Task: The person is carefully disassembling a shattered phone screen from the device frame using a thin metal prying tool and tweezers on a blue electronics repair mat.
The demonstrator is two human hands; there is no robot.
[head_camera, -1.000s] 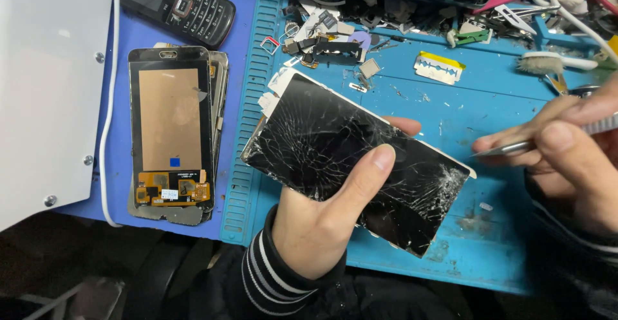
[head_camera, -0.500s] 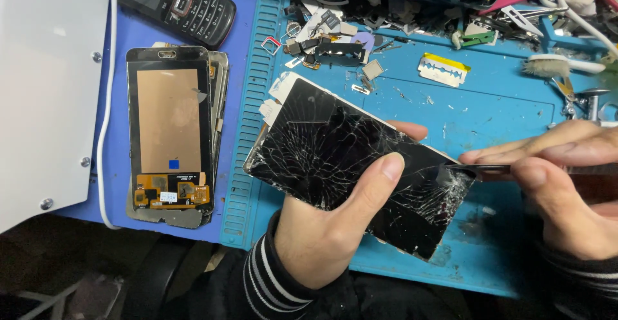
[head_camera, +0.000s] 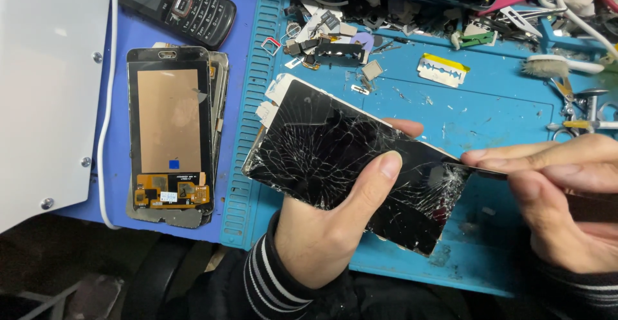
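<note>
1. The left hand [head_camera: 328, 230] grips the cracked phone screen [head_camera: 354, 165] in the middle of the frame; the thumb lies across the shattered glass and fingers [head_camera: 405, 127] wrap round the far edge, so the panel is held clear above the blue mat [head_camera: 502, 101].
2. The right hand [head_camera: 560, 191], at the right of the frame, has its fingers pressed together round a thin metal tool [head_camera: 483, 170], whose tip meets the screen's right-hand corner, where the cracks are thickest.
3. To do this well, the tool should probably stay flat and shallow along the seam, since a steep angle could dig into the glass and send splinters off.
4. The thumb would be safer on the less broken part of the panel; the glass near the lower right corner looks crumbled and sharp.
5. The surface directly beneath the screen, toward the lower right of the frame, is mostly bare mat, giving room to lower or turn the panel.
6. The top of the frame is crowded: a razor blade [head_camera: 441, 70], a small brush [head_camera: 553, 67] and a scatter of small parts [head_camera: 335, 37] lie there, so a swing upward risks a knock.
7. At the left lie a stack of opened display panels [head_camera: 170, 133] and a dark keypad phone [head_camera: 180, 4], well apart from both hands.
</note>
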